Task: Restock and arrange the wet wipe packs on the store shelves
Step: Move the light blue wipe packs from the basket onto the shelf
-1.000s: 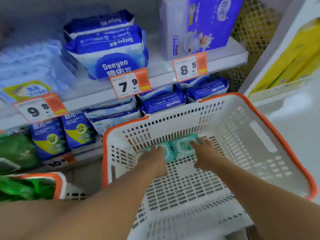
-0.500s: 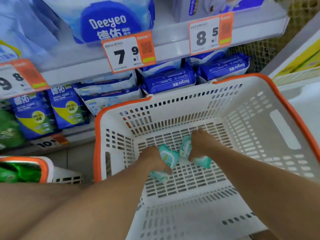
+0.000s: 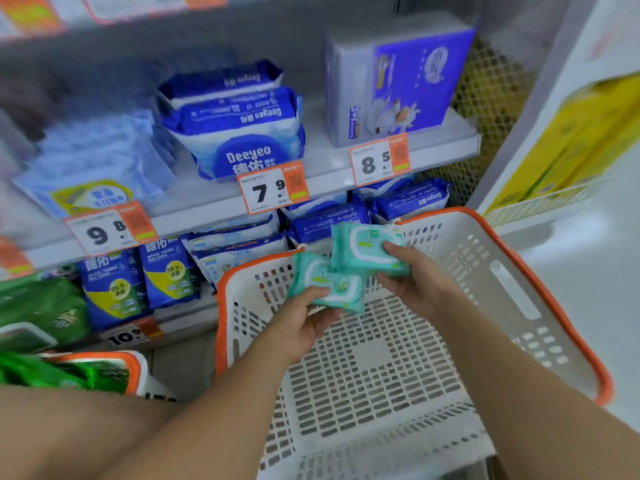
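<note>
Both small teal soft-plastic wipe packs, left [image 3: 323, 284] & right [image 3: 367, 249], now lifted above white slotted basket's [image 3: 519, 271] far rim. Our left hand [image 3: 304, 323] & right hand [image 3: 415, 282] grip one each. Basket bottom's bare; shelving's still left.

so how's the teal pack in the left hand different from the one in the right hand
The left hand's teal pack sits lower and nearer the camera, gripped at its near edge. The right hand's teal pack is held higher, up by the basket rim, and partly overlaps the other. The left hand comes from below; the right hand from the side. Both are small teal packs with white flip lids.
</note>
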The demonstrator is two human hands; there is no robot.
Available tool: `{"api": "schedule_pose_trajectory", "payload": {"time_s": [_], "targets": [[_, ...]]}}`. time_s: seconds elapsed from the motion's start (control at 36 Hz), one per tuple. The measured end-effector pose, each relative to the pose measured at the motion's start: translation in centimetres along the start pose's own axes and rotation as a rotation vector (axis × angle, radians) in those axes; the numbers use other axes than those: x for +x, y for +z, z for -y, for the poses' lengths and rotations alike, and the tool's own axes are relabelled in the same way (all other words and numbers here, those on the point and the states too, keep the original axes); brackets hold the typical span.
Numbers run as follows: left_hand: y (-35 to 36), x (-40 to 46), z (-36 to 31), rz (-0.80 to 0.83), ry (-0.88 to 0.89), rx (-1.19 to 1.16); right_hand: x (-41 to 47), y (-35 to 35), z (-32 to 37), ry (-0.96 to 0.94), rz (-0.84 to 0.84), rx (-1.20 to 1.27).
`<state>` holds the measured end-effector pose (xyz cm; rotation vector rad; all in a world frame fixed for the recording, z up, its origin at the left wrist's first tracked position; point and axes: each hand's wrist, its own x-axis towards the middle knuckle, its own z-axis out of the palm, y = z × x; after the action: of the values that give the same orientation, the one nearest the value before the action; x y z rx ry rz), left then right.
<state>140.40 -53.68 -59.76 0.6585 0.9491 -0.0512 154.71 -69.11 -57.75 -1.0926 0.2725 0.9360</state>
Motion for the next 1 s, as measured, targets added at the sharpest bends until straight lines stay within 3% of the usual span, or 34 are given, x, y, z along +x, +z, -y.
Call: {"api": "schedule_pose_trajectory", "payload": {"time_s": [0.08,0.22,0.39,0.5,0.67,0.75,0.83,0.89,1.0], "targets": [[2.6,-2.9,-3.6,0.049,0.145,-0.211,-2.1,2.8,3.7,-0.221,0.085,-0.095],[5.9,-7.6,-8.3,0.206,0.323,-0.316,-6.2,7.3,6.9,-0.322,0.291,-0.14],[8.2,-13.7,-13.0,0.358,0.498,-0.169,-9.8,9.6,10.1,-0.374,0.523,-0.055],[9.9,-18.9,-16.5,0.404,0.622,-0.006,-12.7,12.3,12.7,-0.441,0.655,-0.154],[11.7,-26.1,-22.8,0.343,0.888,0.186,-17.4,20.6,16.5,-0.669,0.586,-0.243],[12.3,-29.3,-26.3,0.323,1.049,0.416,-18.8,24.4,20.0,-0.792,0.545,-0.319],[12.7,-29.3,-29.7,0.169,1.212,0.658,-18.2,27.5,23.2,-0.862,0.564,-0.46],[12.7,-27.9,-31.9,0.102,1.215,0.665,-17.0,29.0,24.9,-0.867,0.582,-0.551],[12.7,-24.6,-35.7,0.149,1.086,0.633,-13.4,31.0,27.0,-0.929,0.492,-0.798]]}}
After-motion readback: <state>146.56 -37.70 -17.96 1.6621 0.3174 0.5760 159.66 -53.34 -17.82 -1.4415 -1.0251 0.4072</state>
